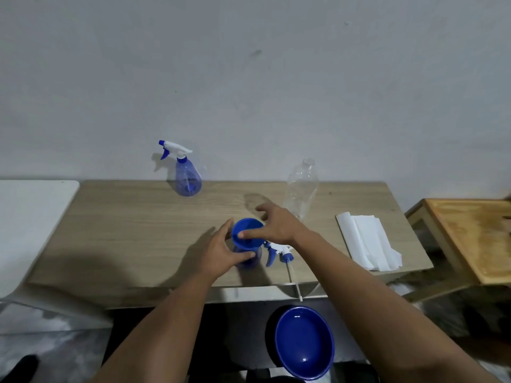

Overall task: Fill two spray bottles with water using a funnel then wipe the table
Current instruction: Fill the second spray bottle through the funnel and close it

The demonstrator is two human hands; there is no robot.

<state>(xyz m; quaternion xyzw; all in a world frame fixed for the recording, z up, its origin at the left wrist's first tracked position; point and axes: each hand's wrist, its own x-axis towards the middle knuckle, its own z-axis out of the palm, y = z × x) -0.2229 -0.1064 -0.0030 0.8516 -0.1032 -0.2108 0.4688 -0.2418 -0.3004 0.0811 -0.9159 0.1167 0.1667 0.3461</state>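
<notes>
An open blue spray bottle [253,261] stands near the front middle of the wooden table [138,230], with a blue funnel [243,230] sitting in its neck. My left hand [221,251] wraps around the bottle's body. My right hand [272,223] pinches the funnel's rim, thumb inside the rim. The bottle's removed white and blue spray head [278,251] lies just right of it, its tube [294,283] hanging past the table edge. A second blue spray bottle [186,175] with its head on stands at the back. White paper towels [367,241] lie at the right.
An empty clear plastic bottle [301,189] stands behind my right hand. A blue basin [304,341] sits below the table's front edge. A white table [30,217] adjoins on the left, and a wooden stool [470,236] stands on the right. The wall rises directly behind.
</notes>
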